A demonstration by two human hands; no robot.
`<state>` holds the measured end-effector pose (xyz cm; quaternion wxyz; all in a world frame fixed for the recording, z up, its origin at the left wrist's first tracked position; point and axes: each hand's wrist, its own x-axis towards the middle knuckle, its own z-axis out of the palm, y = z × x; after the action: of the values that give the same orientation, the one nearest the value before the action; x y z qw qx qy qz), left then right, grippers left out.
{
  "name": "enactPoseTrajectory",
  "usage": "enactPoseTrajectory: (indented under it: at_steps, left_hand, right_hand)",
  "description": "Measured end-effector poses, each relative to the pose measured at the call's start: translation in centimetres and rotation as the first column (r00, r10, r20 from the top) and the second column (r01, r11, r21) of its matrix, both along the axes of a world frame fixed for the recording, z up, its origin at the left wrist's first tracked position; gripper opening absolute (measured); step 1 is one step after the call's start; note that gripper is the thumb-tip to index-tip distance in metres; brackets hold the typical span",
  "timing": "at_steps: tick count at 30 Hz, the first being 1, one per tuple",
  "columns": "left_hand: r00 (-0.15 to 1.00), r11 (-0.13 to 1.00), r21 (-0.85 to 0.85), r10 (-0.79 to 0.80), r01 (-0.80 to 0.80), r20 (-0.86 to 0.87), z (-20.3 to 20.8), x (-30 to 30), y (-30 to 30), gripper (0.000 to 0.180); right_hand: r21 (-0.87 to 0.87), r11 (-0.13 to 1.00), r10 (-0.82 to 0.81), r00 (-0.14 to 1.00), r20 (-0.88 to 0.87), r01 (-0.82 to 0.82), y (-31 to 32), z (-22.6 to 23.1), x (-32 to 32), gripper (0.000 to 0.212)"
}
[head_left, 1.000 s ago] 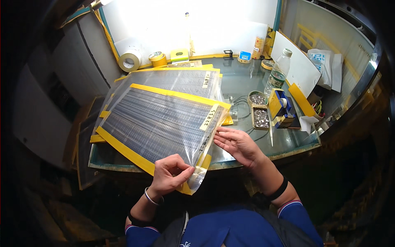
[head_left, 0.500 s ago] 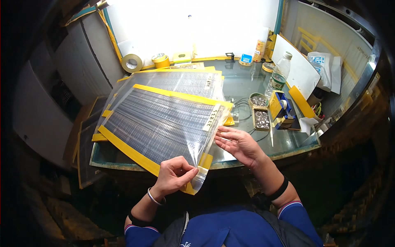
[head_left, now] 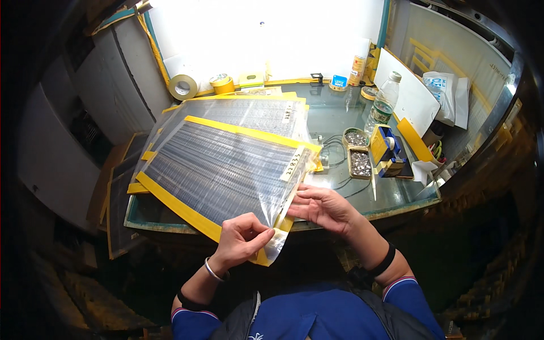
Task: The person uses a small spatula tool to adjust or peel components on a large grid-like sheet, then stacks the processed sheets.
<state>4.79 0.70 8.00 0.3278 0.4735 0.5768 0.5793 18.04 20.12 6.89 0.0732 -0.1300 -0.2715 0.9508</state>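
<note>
A dark, finely striped sheet (head_left: 215, 170) in a clear plastic sleeve lies tilted on the pile, with yellow strips along its long edges and a handwritten label near its right end. My left hand (head_left: 243, 241) pinches the clear plastic (head_left: 275, 241) at the sheet's near right corner, drawing creases into it. My right hand (head_left: 326, 209) is at the sheet's right edge, fingers extended and apart, with the fingertips touching or just behind the plastic. Beneath lie more sleeved sheets (head_left: 243, 110) with yellow edges.
On the glass table (head_left: 396, 195), a clear bottle (head_left: 385, 99), a blue tape dispenser (head_left: 387, 144) and tins of small metal pieces (head_left: 360, 163) stand at the right. Tape rolls (head_left: 183, 87) sit at the back left. A bright white panel (head_left: 260, 39) rises behind.
My right hand has moved a little left and nearer along the sheet's right edge. The plastic there has shifted slightly. My left hand keeps its pinch at the corner.
</note>
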Motion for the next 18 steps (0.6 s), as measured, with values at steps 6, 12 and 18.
enactPoseTrajectory:
  at_steps: [6,12,18]
  left_hand:
    - [0.972,0.975,0.221,0.063,-0.011,-0.227,1.2,2.5,2.9,0.006]
    - [0.945,0.997,0.025,-0.057,0.069,-0.322,1.1,1.2,0.6,0.003]
    - [0.804,0.789,0.193,0.595,-0.584,0.000,-0.3,-5.2,-5.4,0.019]
  right_hand:
    - [-0.264,0.849,0.375,0.874,-0.308,-0.457,-3.6,-4.5,-1.9,0.026]
    - [0.109,0.994,-0.035,0.982,0.186,0.015,-5.4,-2.5,-1.2,0.022]
    - [0.163,0.968,-0.207,0.974,0.092,0.191,-3.9,-1.1,0.9,0.047]
